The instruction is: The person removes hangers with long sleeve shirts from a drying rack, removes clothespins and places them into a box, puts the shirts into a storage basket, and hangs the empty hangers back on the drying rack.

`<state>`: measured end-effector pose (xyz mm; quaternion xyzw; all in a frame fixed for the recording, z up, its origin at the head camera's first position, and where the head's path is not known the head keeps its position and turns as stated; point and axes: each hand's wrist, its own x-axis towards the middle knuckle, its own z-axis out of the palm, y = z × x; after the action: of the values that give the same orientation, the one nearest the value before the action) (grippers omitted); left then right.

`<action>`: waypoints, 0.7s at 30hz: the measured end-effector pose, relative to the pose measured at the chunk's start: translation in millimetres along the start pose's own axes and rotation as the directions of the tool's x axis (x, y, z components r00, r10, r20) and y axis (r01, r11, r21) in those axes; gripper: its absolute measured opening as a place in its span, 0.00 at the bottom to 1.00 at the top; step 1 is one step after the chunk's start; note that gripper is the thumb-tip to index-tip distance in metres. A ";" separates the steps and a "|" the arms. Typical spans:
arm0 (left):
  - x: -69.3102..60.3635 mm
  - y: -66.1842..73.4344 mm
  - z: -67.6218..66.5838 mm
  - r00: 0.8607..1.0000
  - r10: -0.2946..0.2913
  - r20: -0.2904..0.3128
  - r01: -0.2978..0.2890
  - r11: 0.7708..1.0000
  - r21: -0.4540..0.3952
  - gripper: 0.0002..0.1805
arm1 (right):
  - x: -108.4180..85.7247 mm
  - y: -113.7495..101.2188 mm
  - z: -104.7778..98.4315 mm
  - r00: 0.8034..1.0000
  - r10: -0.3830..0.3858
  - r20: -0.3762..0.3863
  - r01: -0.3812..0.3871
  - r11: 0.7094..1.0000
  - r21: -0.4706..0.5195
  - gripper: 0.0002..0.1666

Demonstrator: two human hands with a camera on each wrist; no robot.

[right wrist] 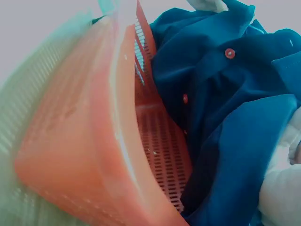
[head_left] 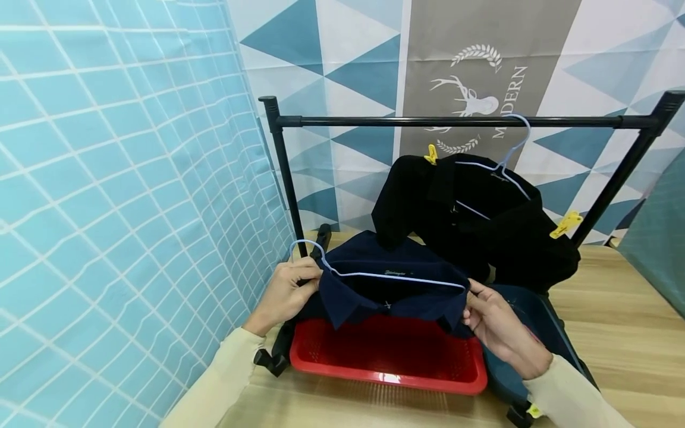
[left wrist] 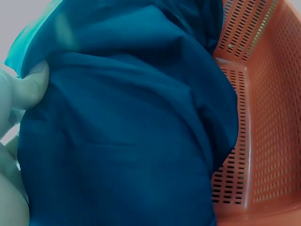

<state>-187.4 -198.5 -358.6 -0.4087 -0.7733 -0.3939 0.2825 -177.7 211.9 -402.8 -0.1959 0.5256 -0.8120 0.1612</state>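
A navy blue collared shirt (head_left: 364,300) is stretched between my two hands above the red basket. My left hand (head_left: 291,288) pinches its left edge near the hook of a light blue hanger (head_left: 307,241). The hanger's thin bar runs across the collar opening. At the other end, my right hand (head_left: 495,324) pinches the collar's right side. In the left wrist view, the left thumb (left wrist: 33,87) presses on the cloth. Red buttons (right wrist: 229,53) show on the shirt front in the right wrist view. Folds of cloth hide part of the fingers.
A black garment (head_left: 407,202) hangs on a second hanger (head_left: 523,139) from a black rack's bar (head_left: 364,122), with yellow clips (head_left: 566,224) on it. Below the shirt is a red perforated basket (head_left: 387,378). A dark blue basin (head_left: 505,374) stands to its right.
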 end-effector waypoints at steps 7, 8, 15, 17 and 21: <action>2.5 1.4 3.5 0.999 0.015 -0.034 -0.014 1.000 0.008 0.19 | 4.6 10.0 10.4 0.978 0.163 -0.129 -0.197 0.927 -0.319 0.04; 3.3 1.5 4.3 0.999 0.020 -0.030 -0.020 1.000 0.006 0.19 | 5.6 12.9 12.3 0.977 0.173 -0.122 -0.206 0.911 -0.356 0.04; 5.9 0.6 7.1 0.999 0.051 -0.007 -0.051 0.998 0.021 0.19 | 7.0 17.9 17.6 0.980 0.149 -0.129 -0.195 0.830 -0.522 0.14; 5.6 -0.1 7.2 0.999 0.049 0.003 -0.049 0.998 0.033 0.18 | 5.3 11.6 16.2 0.981 0.129 -0.146 -0.191 0.796 -0.574 0.17; 4.7 -1.3 7.7 0.999 0.027 0.043 -0.029 0.998 0.056 0.17 | 1.8 -4.3 14.5 0.989 0.087 -0.121 -0.147 0.701 -0.698 0.22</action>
<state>-191.9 -190.5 -359.6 -0.4196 -0.7841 -0.3592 0.2828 -172.5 201.2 -393.2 -0.1767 0.8127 -0.5453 0.1046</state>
